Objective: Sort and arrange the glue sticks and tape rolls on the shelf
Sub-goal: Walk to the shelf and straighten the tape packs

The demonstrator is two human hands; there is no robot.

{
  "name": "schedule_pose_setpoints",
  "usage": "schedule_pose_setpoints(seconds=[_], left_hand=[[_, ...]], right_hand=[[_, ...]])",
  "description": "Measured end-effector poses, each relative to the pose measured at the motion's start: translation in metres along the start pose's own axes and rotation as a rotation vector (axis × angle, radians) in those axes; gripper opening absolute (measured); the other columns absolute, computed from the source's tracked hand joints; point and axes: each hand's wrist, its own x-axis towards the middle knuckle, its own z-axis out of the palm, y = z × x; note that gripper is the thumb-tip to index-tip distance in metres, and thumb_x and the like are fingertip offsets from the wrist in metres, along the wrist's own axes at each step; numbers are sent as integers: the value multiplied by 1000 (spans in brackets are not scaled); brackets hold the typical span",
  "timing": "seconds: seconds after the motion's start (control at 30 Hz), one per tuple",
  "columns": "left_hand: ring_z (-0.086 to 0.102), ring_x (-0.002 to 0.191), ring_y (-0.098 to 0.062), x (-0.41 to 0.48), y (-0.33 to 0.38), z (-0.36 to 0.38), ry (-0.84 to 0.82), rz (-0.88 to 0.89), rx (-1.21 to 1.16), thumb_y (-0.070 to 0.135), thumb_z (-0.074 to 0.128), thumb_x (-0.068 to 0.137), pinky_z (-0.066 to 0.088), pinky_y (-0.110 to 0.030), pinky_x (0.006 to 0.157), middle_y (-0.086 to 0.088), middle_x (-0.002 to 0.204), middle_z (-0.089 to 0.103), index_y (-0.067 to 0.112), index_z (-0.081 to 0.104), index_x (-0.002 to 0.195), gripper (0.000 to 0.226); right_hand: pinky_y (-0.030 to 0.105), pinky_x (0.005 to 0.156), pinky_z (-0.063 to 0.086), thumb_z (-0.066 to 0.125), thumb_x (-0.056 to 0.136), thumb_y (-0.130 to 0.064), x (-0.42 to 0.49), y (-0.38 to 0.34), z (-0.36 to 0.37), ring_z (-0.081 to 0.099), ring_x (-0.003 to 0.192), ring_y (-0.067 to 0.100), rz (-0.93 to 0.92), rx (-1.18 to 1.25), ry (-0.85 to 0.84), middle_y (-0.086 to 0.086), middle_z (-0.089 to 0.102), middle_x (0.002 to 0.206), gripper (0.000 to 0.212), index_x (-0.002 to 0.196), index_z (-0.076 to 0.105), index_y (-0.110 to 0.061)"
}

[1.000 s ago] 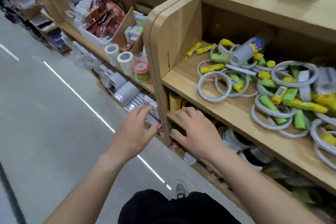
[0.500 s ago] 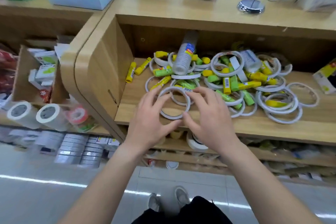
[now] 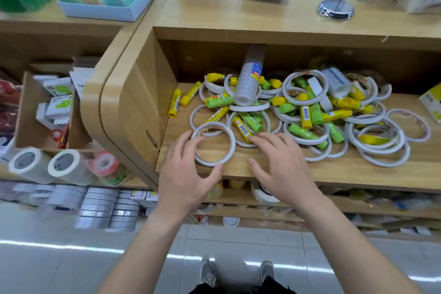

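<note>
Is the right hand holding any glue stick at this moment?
No, the right hand is open, its fingers spread over the front of the shelf, and nothing lies in its grip.

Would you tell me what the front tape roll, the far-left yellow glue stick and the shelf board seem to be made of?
Tape roll: thin matte white band, likely paper-backed, hollow centre. Glue stick: glossy yellow plastic tube, printed label. Shelf board: smooth light wood-grain surface, probably laminate.
</note>
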Motion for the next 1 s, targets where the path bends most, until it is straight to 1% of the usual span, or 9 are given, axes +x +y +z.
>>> schedule_pose_setpoints(seconds=[0.1,0.23,0.3,0.47,0.57,0.7,0.83,0.93,1.0], left_hand=[[32,145,-17,1,9,6,-40,-4,10,52,69,81,31,-29,108,4,159,30,28,46,142,70],[31,144,-16,7,19,12,-36,-14,47,54,70,79,34,-33,109,4,156,32,29,45,143,74],[31,144,-13,11,24,14,-40,-45,20,51,74,78,37,-34,108,8,155,32,31,44,144,75],[32,143,-8,24,27,18,-79,-12,-32,58,75,76,37,-34,113,14,153,34,32,44,144,80],[34,142,-11,31,24,21,-89,58,-8,67,71,75,36,-38,115,14,153,38,29,50,140,78],[35,142,-11,38,21,23,-135,87,-9,74,64,74,36,-36,115,20,159,30,30,52,140,80],[30,146,-11,40,22,23,-158,92,-23,76,63,74,36,-39,116,24,161,24,31,52,140,81],[35,143,-14,38,22,23,-95,67,-15,73,67,71,39,-36,111,17,161,29,27,60,131,77],[39,141,-16,35,23,22,-32,4,34,73,69,67,41,-35,109,10,159,35,23,63,127,78]], right_hand=[[38,101,44,52,92,-44,1,7,-7,49,119,20,-28,62,50,-6,56,130,46,130,63,-21],[29,98,42,63,93,-31,21,9,-29,51,116,18,-9,187,207,1,54,124,37,125,64,-14],[26,95,40,62,93,-35,48,3,-38,51,113,19,21,182,294,3,56,120,38,124,62,-14],[42,93,47,54,86,-70,119,-19,-38,54,115,28,336,215,176,7,56,123,76,136,45,-14],[41,86,53,55,83,-70,129,-16,-34,59,109,30,419,188,133,8,63,115,83,142,39,-14],[38,69,51,52,83,-67,126,-9,-35,62,84,29,404,106,66,0,64,83,71,133,45,-17],[34,75,50,64,81,-56,120,-11,-51,65,88,17,411,343,72,-10,66,85,67,139,49,-25],[31,73,52,71,83,-46,102,-17,-65,63,76,0,377,494,107,-17,65,79,53,131,58,-29],[29,71,52,73,81,-43,91,-27,-66,62,71,-2,332,521,98,-18,66,79,46,124,61,-32]])
